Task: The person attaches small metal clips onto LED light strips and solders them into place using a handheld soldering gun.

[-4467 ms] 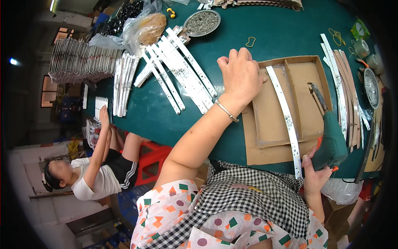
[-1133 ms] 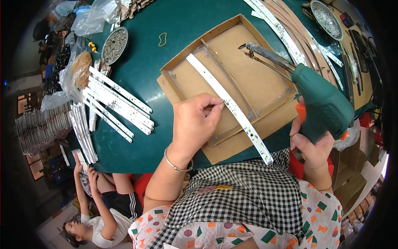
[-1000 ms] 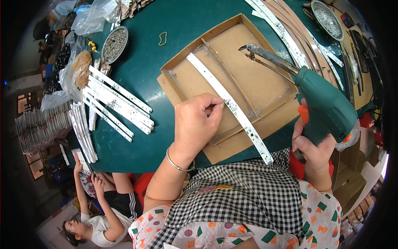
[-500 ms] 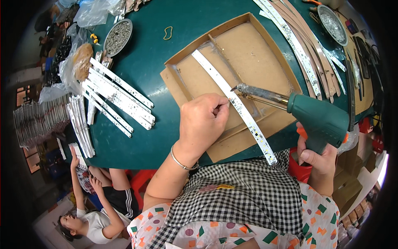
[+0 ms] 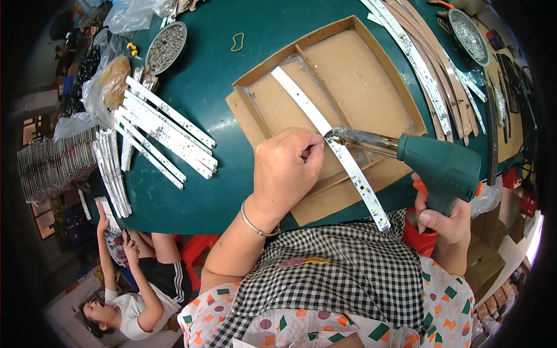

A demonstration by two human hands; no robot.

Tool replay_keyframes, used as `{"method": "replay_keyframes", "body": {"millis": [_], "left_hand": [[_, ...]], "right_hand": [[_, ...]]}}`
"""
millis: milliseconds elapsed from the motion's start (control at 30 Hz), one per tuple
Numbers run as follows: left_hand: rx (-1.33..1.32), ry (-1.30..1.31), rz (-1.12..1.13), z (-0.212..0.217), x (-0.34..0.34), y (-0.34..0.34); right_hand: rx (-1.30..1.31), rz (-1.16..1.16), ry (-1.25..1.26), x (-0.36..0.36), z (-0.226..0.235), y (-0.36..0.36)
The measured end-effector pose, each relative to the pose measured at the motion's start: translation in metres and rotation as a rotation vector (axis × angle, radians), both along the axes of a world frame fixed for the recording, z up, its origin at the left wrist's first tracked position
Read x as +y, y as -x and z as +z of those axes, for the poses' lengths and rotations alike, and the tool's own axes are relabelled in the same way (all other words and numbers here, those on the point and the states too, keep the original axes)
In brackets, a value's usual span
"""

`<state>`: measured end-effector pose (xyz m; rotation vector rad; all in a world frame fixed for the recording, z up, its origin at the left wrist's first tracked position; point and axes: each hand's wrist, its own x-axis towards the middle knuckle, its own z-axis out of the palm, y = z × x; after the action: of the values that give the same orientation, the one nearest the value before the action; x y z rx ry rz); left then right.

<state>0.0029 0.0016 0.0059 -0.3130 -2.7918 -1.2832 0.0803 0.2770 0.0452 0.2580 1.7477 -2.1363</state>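
A white LED circuit strip (image 5: 358,179) lies slantwise across a shallow cardboard tray (image 5: 386,49), its near end reaching past the tray toward my apron. My right hand (image 5: 445,221) is wrapped round the handle of a green soldering gun (image 5: 441,165), a finger by its orange trigger. The gun's dark tip meets the strip about midway along, right beside my left fingertips. My left hand (image 5: 288,162) is closed in a pinch against the strip's left edge; whatever sits between thumb and forefinger is too small and hidden to name.
Left of the tray lie several more strips (image 5: 168,134), beside a metal bowl of small parts (image 5: 166,49). A rubber band (image 5: 237,42) is at the back. On the right are stacked long strips (image 5: 415,55) and another bowl (image 5: 469,37). A co-worker (image 5: 136,307) sits at lower left.
The soldering gun has shifted slightly left and down, bringing its tip from just above the strip's edge to my left fingertips. My left hand keeps its pinch.
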Motion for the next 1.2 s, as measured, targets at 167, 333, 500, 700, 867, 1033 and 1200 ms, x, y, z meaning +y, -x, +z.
{"method": "replay_keyframes", "body": {"millis": [167, 333, 500, 700, 867, 1033, 1200], "left_hand": [[0.007, 0.006, -0.006, 0.0, 0.0, 0.0], [0.01, 0.006, -0.014, 0.001, 0.0, 0.001], [0.007, -0.002, -0.008, 0.001, -0.003, -0.001], [0.028, 0.04, -0.047, 0.009, -0.005, -0.003], [0.145, 0.199, -0.094, 0.031, -0.006, -0.015], [0.269, 0.142, -0.684, 0.038, 0.023, -0.031], [0.382, 0.266, -0.722, 0.031, 0.029, -0.042]], "right_hand": [[-0.006, 0.022, -0.054, -0.001, 0.0, 0.0], [0.012, 0.054, 0.008, 0.006, -0.008, -0.002], [0.043, -0.172, 0.127, -0.001, -0.002, 0.006], [0.126, -0.22, 0.243, 0.002, -0.007, 0.015], [0.141, -0.206, 0.312, 0.008, -0.009, 0.017], [0.173, -0.203, 0.333, -0.002, -0.012, 0.025], [0.19, -0.217, 0.336, -0.003, -0.012, 0.02]]}}
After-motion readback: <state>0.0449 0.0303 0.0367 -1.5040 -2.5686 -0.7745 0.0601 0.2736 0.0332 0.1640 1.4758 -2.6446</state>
